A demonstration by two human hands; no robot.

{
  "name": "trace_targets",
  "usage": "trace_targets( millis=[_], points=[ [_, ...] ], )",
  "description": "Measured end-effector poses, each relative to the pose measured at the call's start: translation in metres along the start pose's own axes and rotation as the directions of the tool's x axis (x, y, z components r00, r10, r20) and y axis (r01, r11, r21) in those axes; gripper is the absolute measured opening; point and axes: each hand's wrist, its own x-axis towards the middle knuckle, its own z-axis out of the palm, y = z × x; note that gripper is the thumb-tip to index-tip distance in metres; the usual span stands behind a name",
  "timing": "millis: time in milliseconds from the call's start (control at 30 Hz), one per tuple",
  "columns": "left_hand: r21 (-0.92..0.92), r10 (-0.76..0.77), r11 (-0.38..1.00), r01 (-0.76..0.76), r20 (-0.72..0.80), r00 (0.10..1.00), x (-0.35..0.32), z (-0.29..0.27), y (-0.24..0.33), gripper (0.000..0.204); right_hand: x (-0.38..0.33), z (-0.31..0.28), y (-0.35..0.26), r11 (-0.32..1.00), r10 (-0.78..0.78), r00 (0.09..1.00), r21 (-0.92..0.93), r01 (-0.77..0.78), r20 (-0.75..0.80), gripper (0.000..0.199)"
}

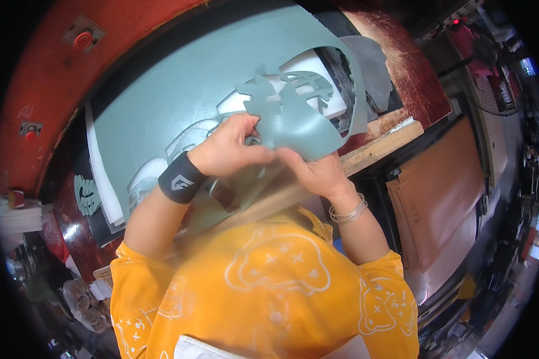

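A large grey-green sheet (179,66) with cut-out openings lies in front of me, and its right end curls round in a narrow strip. My left hand (236,146), below a black wristband, is closed with thumb and fingers pinching a cut grey-green sheet piece (290,122). My right hand (317,172) grips the same piece at its near edge, thumb on top and fingers underneath. The two thumbs almost meet. The piece is bent and has jagged, notched edges toward the far side. Whether it is still joined to the large sheet I cannot tell.
White sheet material (335,93) shows through the openings. A wooden strip (377,149) runs along the table's near edge. Left stands a red machine panel (48,72) with a red push button (83,40). Brown sheets (440,197) lean at the right.
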Motion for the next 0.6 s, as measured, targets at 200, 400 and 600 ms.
trace_targets(
  millis=[200, 400, 600],
  points=[
    [0.0, -0.173, 0.985, 0.173, -0.025, 0.985, 0.004, -0.006, -0.001, 0.021, 0.007, -0.009, 0.005, 0.993, -0.005, 0.997, 0.119, -0.005, 0.082, 0.03],
    [-0.068, -0.14, 0.987, 0.146, 0.08, 0.987, 0.005, -0.01, 0.007, 0.02, 0.015, -0.009, -0.003, 0.868, 0.092, 0.952, 0.444, -0.22, 0.292, 0.034],
    [0.18, -0.2, 0.971, 0.157, 0.256, 0.946, 0.007, -0.024, 0.01, 0.027, 0.033, -0.022, 0.012, 0.993, -0.098, 0.905, 0.1, 0.061, 0.415, 0.03]
  ],
)
